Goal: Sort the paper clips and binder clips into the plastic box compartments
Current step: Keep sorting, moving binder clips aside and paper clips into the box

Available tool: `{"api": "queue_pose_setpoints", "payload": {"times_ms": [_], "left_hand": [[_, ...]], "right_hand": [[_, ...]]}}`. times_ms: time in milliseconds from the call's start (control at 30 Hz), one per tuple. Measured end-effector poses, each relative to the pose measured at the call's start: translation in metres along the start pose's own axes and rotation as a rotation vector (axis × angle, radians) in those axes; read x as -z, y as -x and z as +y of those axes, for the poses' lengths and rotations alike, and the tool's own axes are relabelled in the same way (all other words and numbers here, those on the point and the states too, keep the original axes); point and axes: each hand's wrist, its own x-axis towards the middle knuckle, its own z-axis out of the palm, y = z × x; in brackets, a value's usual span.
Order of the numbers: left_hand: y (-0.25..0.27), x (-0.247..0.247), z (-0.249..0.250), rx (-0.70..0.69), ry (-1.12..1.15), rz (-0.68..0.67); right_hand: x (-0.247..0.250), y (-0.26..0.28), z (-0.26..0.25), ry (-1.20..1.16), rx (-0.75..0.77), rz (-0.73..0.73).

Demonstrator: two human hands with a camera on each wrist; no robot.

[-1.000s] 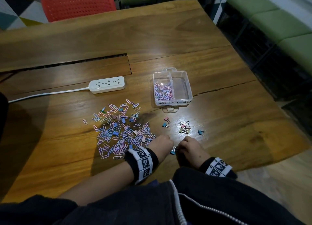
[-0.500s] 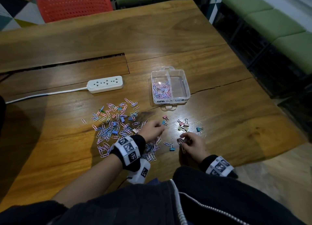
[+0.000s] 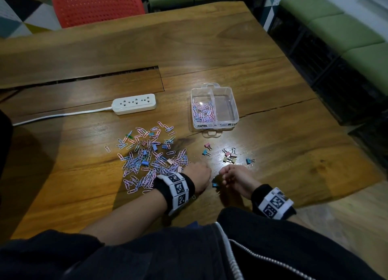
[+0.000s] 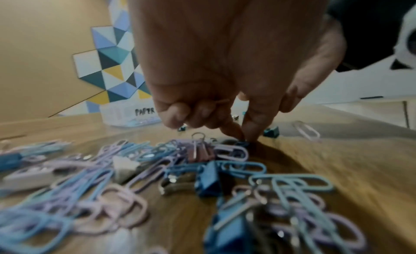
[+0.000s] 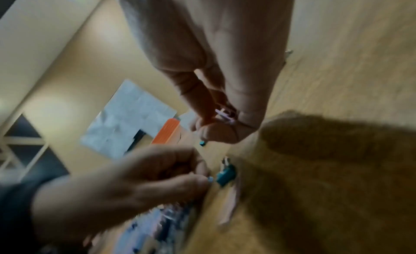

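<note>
A clear plastic box [image 3: 235,103] stands mid-table; its left compartment holds paper clips [image 3: 203,112], and I see nothing in the right one. A mixed pile of pastel paper clips and small binder clips [image 3: 151,158] lies to its near left. My left hand [image 3: 208,171] sits at the pile's near right edge, thumb and forefinger pinching a blue clip [image 4: 244,143] on the wood, with a pink clip tucked under the curled fingers. Beside it, my right hand [image 3: 222,174] curls round a few pink paper clips [image 5: 224,115]. A blue binder clip [image 3: 214,184] lies between the hands.
A loose group of binder clips [image 3: 230,156] lies just beyond my right hand. A white power strip [image 3: 134,104] with its cord sits at the left, behind it a slot in the table. A red chair [image 3: 96,5] and green benches [image 3: 346,27] surround the table.
My left hand reached forward over the pile half a second ago and has drawn back to the pile's near right edge. The right hand has barely shifted, still holding its clips.
</note>
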Motion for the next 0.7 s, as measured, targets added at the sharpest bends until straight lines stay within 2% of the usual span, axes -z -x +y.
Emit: {"api": "queue_pose_setpoints", "payload": {"times_ms": [133,200,300,400,467,533,600,633,700], "left_hand": [[0.006,0.0,-0.012,0.073,0.052,0.031],[0.01,0.004,-0.015,0.117,0.247,0.069],[0.013,0.013,-0.026,0.263,0.824,0.176],[0.015,0.021,-0.041,0.369,1.502,0.146],[0.019,0.026,-0.045,0.406,1.756,0.096],[0.021,0.027,-0.047,0.428,1.794,0.072],[0.022,0.023,-0.048,0.418,1.67,0.028],[0.024,0.021,-0.046,0.395,1.471,0.009],[0.028,0.016,-0.042,0.341,0.896,0.011]], "right_hand": [[-0.004,-0.001,0.004,0.392,0.165,0.109],[0.0,0.003,0.008,0.606,0.236,0.078],[0.002,0.008,0.018,0.965,0.334,-0.015],[-0.003,0.006,0.027,1.233,0.459,-0.122],[-0.007,0.001,0.029,1.335,0.534,-0.145],[-0.007,-0.004,0.03,1.405,0.523,-0.15],[-0.006,-0.008,0.031,1.445,0.495,-0.154],[-0.006,-0.008,0.032,1.426,0.492,-0.157],[-0.006,-0.008,0.03,1.286,0.494,-0.115]]}}
